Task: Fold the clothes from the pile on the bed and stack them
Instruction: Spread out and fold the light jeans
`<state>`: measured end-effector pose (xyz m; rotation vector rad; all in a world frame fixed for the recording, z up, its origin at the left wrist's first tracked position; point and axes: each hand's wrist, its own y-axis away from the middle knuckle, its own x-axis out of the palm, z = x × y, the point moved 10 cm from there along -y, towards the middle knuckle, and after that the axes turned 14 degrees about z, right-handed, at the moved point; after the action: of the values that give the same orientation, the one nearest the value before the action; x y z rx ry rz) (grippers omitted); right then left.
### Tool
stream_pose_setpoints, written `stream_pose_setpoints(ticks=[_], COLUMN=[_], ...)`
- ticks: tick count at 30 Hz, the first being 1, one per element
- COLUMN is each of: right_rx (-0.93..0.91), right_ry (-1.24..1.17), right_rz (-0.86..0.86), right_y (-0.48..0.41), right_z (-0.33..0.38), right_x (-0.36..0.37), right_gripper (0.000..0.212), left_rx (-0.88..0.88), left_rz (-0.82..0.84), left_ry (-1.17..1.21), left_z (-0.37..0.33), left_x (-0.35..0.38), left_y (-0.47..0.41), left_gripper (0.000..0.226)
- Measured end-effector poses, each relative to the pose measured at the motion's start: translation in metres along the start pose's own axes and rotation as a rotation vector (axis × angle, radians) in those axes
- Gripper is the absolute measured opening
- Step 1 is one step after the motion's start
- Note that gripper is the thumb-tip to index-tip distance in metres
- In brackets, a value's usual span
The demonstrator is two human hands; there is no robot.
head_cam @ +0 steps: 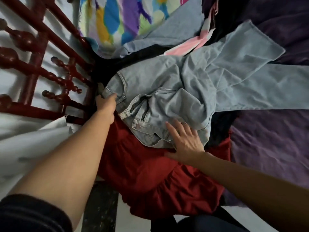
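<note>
- The jeans (167,84) lie unzipped on top of the pile on the bed (267,148). The waistband sits between the two hands, and the legs trail off to the right, beyond the right hand.
- The left hand (107,102) grips the waistband's far corner, fingertips tucked out of sight under the denim.
- The right hand (184,141) lies flat and spread on the near corner, grasping nothing.
- With both hands at the waist, squaring it along that long axis looks like the next move.
- A red garment (150,178) lies beneath both wrists.

left hand (107,102) curled, gripping; right hand (185,141) flat, fingers (171,130) spread.
</note>
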<state>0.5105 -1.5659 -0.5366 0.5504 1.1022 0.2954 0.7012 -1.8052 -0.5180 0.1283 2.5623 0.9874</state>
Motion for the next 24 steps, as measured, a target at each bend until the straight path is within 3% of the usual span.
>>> stream_pose_setpoints(ticks=[3,7,10,15,18,24], right_rx=[0.106,0.226,0.279,0.376,0.395,0.385], right_ry=[0.088,0.023,-0.131,-0.396,-0.555,-0.812], right_rz=[0.029,-0.013,-0.037,-0.215,-0.284,-0.395], right_y=[-0.006,0.009,0.042,0.133,0.185,0.291], right_z=[0.011,0.007,-0.002,-0.01,-0.016,-0.056], right_x=[0.02,0.005,-0.014,-0.083,-0.119,-0.164], right_gripper=[0.097,0.052,0.04,0.027,0.003,0.013], left_rx=[-0.077,0.079,0.255,0.444,0.542,0.753], left_rz=[0.056,0.217,0.208,0.292,0.361,0.491], left_ry=[0.132,0.023,-0.076,-0.107,-0.099,-0.149], left_z=[0.012,-0.015,-0.055,-0.139,-0.192,-0.272], left_x=[-0.004,0.004,-0.004,0.001,0.025,0.113], left_y=[-0.009,0.013,0.052,0.119,0.163,0.275], left_gripper=[0.065,0.028,0.027,0.031,0.033,0.035])
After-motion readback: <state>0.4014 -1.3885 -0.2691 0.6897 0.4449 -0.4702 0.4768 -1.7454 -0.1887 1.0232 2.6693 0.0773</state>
